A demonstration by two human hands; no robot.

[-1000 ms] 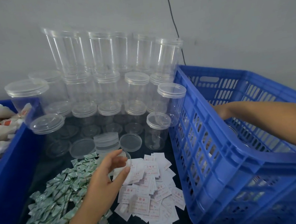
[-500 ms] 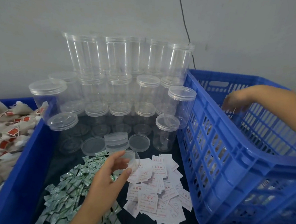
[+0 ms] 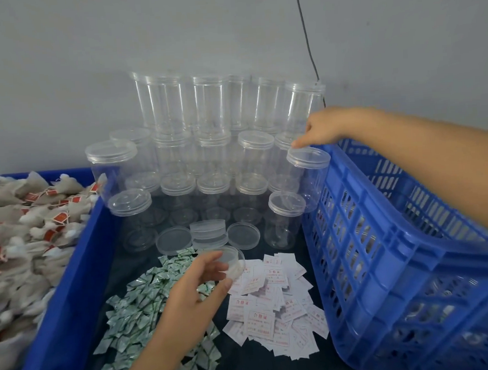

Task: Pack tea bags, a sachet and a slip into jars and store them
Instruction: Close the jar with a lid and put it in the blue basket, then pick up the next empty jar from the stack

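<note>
The left hand (image 3: 196, 288) curls around a clear lid (image 3: 230, 261), pinched between thumb and fingers above the green sachets (image 3: 136, 314); the paper slips (image 3: 275, 300) lie just right of it. The right hand (image 3: 323, 128), fingers loosely bent and holding nothing, hovers over a lidded jar (image 3: 308, 175) beside the blue crate (image 3: 413, 260).

The right hand (image 3: 323, 130), earlier down inside the blue slatted plastic crate (image 3: 390, 261), now reaches out over its rim with fingertips just above a lidded clear plastic jar (image 3: 308, 175), while the left hand (image 3: 198, 290) now holds a clear round lid (image 3: 230, 261).
</note>
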